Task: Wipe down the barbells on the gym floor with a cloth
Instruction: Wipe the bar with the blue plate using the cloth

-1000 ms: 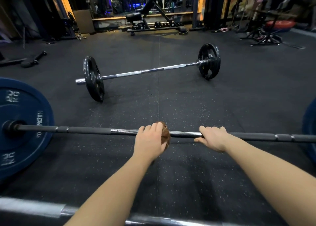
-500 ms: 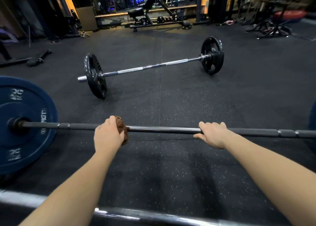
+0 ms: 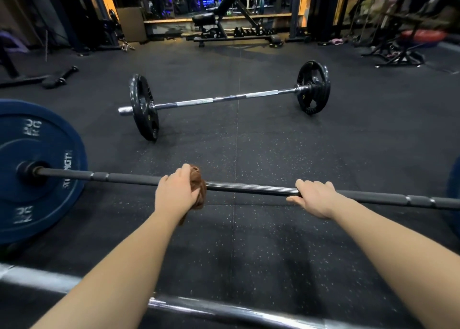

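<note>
From the head camera, the near barbell (image 3: pixel 251 188) lies across the black speckled gym floor (image 3: pixel 249 241), its dark shaft running from a blue plate (image 3: pixel 37 169) at the left to the right edge of the picture. The left hand (image 3: pixel 178 195) is closed round a bunched brown cloth (image 3: pixel 199 186), holding it against the shaft left of its middle. A tail of the cloth hangs below the wrist. The right hand (image 3: pixel 315 199) grips the bare shaft further right, fingers curled over the top and thumb pointing left. A stretch of ribbed metal shows between the two hands.

Beyond them, well apart, the far barbell (image 3: pixel 224 99) rests on the floor with a black plate at each end. A weight bench (image 3: pixel 224 22) stands by the back wall. Another bar (image 3: pixel 224 308), blurred, crosses the bottom of the picture under the forearms.
</note>
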`<action>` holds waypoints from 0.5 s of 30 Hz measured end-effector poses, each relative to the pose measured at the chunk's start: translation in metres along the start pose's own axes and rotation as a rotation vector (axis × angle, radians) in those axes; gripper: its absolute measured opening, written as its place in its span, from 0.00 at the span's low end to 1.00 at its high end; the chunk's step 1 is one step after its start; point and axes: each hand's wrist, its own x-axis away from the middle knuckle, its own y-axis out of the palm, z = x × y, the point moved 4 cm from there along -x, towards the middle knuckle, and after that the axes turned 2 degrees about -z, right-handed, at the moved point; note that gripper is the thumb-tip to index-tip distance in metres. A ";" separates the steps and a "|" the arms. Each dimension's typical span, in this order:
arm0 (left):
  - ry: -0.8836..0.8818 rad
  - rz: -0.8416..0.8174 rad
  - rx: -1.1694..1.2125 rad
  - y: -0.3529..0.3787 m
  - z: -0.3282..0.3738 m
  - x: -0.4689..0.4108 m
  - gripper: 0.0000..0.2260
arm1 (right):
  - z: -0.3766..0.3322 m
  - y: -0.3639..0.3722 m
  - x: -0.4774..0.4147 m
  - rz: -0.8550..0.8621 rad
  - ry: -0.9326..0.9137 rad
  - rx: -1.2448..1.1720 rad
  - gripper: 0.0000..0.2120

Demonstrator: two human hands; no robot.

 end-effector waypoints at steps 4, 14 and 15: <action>-0.084 -0.058 -0.117 -0.014 -0.053 -0.007 0.13 | 0.000 0.001 -0.001 0.029 0.045 -0.003 0.23; 0.027 0.001 0.079 -0.005 -0.041 0.004 0.13 | -0.103 -0.032 -0.021 0.068 -0.058 -0.002 0.35; 0.071 -0.005 0.118 -0.001 -0.032 0.006 0.13 | -0.131 -0.034 -0.028 0.050 -0.110 -0.036 0.35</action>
